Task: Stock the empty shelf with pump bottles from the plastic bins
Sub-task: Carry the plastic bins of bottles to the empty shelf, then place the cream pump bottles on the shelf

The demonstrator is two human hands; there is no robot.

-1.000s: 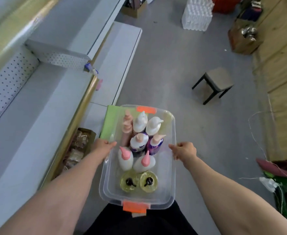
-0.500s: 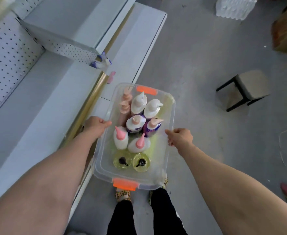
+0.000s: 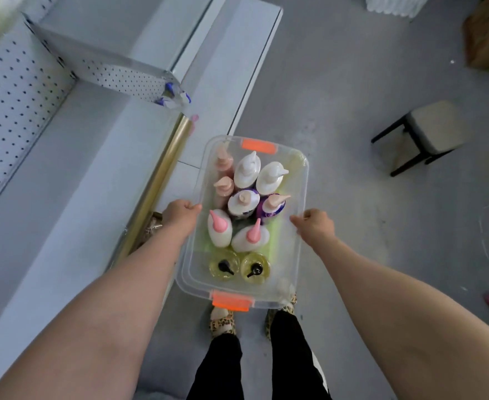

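Observation:
I carry a clear plastic bin (image 3: 293, 265) with orange latches, low in front of my legs. My left hand (image 3: 179, 216) grips its left rim and my right hand (image 3: 314, 225) grips its right rim. Inside stand several pump bottles: white ones with pink pumps (image 3: 219, 228), white ones with white pumps (image 3: 247, 168), a purple one (image 3: 270, 207), peach ones (image 3: 224, 187) and two yellow ones with black pumps (image 3: 255, 268). The white shelf (image 3: 64, 174) lies to my left with nothing on it, backed by pegboard.
A gold trim strip (image 3: 153, 189) edges the shelf front, and a perforated divider (image 3: 113, 73) crosses it. A small stool (image 3: 427, 134) stands on the grey floor at right. A cardboard box (image 3: 488, 39) sits at far right. My feet are under the bin.
The bin has come lower and away from my body while my view tilted down; my legs and shoes now show beneath it. Both hands keep their hold on the rims.

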